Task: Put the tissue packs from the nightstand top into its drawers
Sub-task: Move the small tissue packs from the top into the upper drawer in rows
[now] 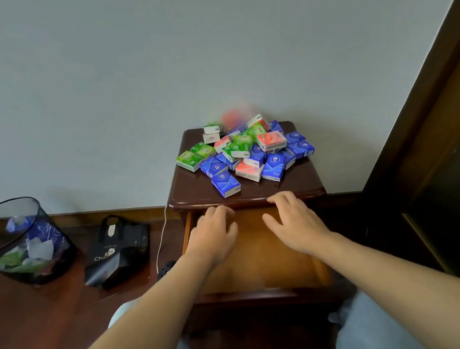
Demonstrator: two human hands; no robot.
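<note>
A heap of several tissue packs [244, 150] in blue, green and red-pink wrappers lies on the dark wooden nightstand top [193, 192], mostly toward the back and right. Below the top's front edge the upper drawer [259, 260] stands pulled out, its light wooden inside bare. My left hand [216, 234] and my right hand [293, 220] hover over the open drawer, fingers loosely spread, pointing toward the nightstand's front edge. Neither hand holds anything. The nearest blue pack [225, 185] lies just beyond my fingertips.
A dark mesh waste bin [20, 243] with scraps stands on the floor at left. Beside it lies a black bag [116, 250], and a white cable [161, 240] hangs down the nightstand's left side. A dark door frame [423, 110] rises at right.
</note>
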